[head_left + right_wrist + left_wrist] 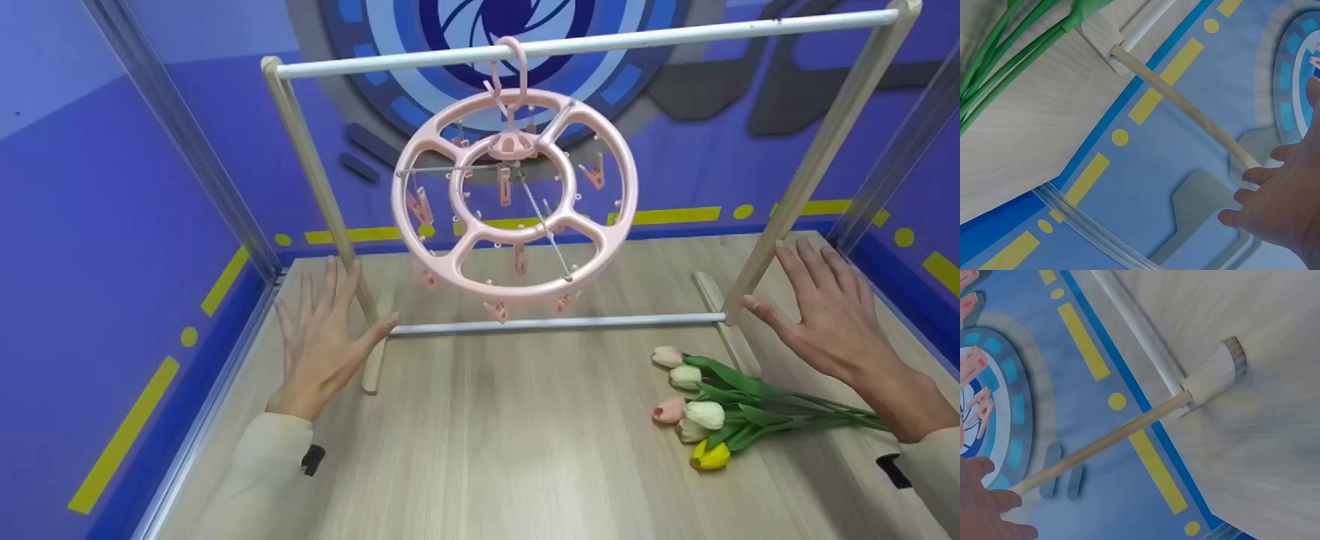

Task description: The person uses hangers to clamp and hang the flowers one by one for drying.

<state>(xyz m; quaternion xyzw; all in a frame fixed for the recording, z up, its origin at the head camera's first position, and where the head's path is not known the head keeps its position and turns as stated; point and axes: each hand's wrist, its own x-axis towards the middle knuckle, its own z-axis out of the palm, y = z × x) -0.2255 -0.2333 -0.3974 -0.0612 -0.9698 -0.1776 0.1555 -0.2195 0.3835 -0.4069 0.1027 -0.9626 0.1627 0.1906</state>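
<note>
My left hand [321, 341] is spread, fingers straight, beside the left wooden post [315, 165] of a drying rack. On the other side my right hand [832, 319] spreads its fingers near the right post [817, 161]. Neither hand holds anything. From the rack's white top bar [675, 36] a round pink clip hanger [624, 217] hangs by its hook, with small pink clothespins [505, 186] dangling under it. Both wrist views show the fingers [1005, 500] extended, overlapping the posts there.
Artificial tulips [705, 415], pink, white and yellow with green stems, lie on the wooden table [480, 450] at the front right, below my right hand. A white lower bar [555, 324] joins the rack's wooden feet [375, 367]. Blue printed walls [90, 225] enclose the table.
</note>
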